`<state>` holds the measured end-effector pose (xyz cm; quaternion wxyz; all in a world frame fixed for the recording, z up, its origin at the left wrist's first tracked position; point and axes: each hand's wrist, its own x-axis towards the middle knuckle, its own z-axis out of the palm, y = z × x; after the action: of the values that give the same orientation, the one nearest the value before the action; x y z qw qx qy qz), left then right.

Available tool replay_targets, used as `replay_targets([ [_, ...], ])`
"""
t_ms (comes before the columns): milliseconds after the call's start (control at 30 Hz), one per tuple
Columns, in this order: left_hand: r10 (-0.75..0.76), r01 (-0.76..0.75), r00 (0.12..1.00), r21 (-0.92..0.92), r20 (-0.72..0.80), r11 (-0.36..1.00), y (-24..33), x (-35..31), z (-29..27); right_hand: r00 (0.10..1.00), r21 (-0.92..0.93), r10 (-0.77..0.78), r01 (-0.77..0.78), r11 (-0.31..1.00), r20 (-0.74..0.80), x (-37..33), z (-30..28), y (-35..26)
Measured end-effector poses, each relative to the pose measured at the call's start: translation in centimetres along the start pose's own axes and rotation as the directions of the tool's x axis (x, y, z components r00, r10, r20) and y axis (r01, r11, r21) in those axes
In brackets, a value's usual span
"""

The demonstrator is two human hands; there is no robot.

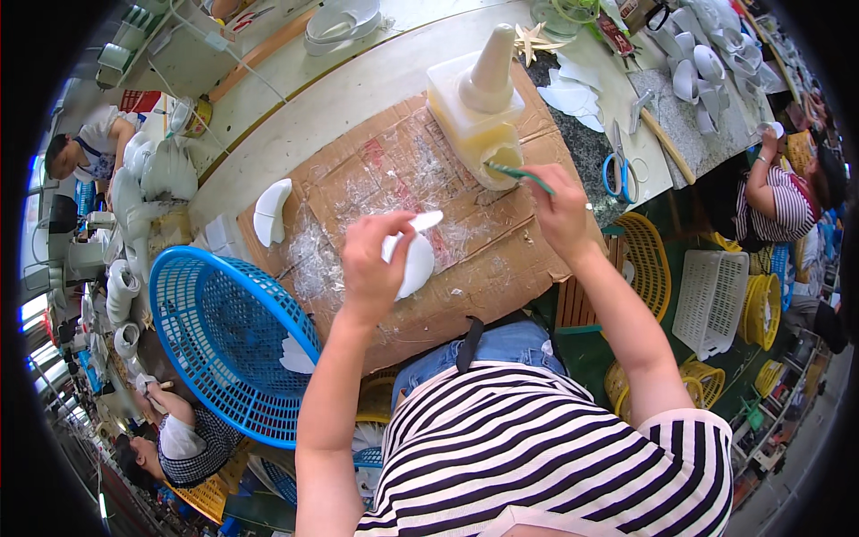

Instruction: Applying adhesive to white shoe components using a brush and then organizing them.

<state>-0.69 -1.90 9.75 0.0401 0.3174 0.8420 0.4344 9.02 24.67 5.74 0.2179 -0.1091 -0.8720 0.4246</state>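
My left hand (371,268) is closed in a pinch over a worn sheet of cardboard (501,268), holding a thin white curved piece (429,219). Just under those fingers shows a broader white rounded piece (417,267); I cannot tell whether it is held too or lies on the cardboard. My right hand (562,215) grips a slim green stick, perhaps a brush (528,176). Its tip reaches the cut-out opening of a translucent bottle (455,100) with a cone-shaped top and yellowish liquid inside. Another white curved piece (272,213) rests at the cardboard's left edge.
A blue plastic basket (255,358) stands at the left, a white piece inside. Blue-handled scissors (619,170) and a wooden-handled hammer (667,143) lie right of the bottle, near white sheets (573,94). Other people work on both sides. A white crate (711,291) sits lower right.
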Motion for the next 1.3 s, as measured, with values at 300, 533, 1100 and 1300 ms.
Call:
replay_targets([
  [300,0.345,-0.412,0.885,0.180,0.311,0.893,-2.4,-9.0,4.7,0.849,0.355,0.445,-0.524,0.774,0.284,-2.5,1.3,0.0],
  [533,0.311,-0.381,0.909,0.252,0.277,0.889,-3.6,-10.9,5.3,0.956,0.255,-0.069,-0.006,0.967,0.286,-5.2,8.1,-1.7],
  [1100,-0.059,0.059,0.998,-0.041,0.003,0.997,-3.4,-9.6,5.3,0.898,0.305,0.384,-0.435,0.847,0.215,-6.5,3.0,-1.5],
  [1300,-0.335,0.094,0.604,-0.352,-0.723,0.931,-2.2,-7.0,-8.3,0.931,0.332,0.322,-0.363,0.870,0.175,-6.0,3.6,-1.7],
])
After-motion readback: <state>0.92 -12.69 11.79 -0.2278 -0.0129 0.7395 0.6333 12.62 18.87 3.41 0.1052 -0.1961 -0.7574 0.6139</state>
